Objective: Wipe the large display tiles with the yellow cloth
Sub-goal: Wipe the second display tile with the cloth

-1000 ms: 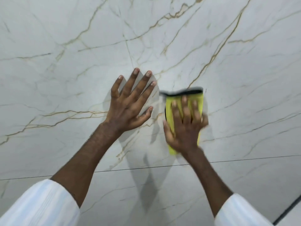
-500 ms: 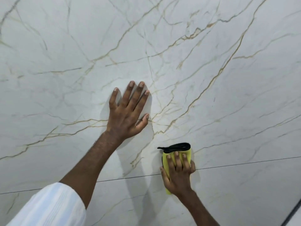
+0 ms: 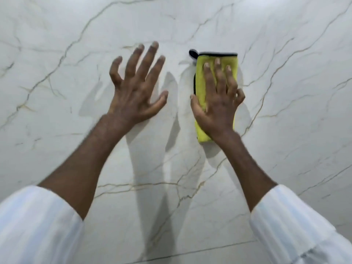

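Both hands are up against the large display tile (image 3: pixel 76 130), a white slab with thin gold veins, and they sit apart with a strip of bare tile between them. My left hand (image 3: pixel 137 90) is spread wide and holds nothing, its fingers fanned and slightly bent. The heel seems to rest on the surface, but the hand is blurred and I cannot tell whether the fingertips touch. My right hand (image 3: pixel 219 105) lies flat on the yellow cloth (image 3: pixel 202 77), pressing it to the tile with three straight fingers. The thumb lies along the cloth's left side and the little finger is bent at its right side. The cloth is folded into a tall strip with black trim along the top and a small black loop (image 3: pixel 192 53) at its upper left corner. It sits well above the joint (image 3: pixel 190 252) along the tile's lower edge. White sleeves (image 3: pixel 38 225) cover both forearms near the bottom corners.
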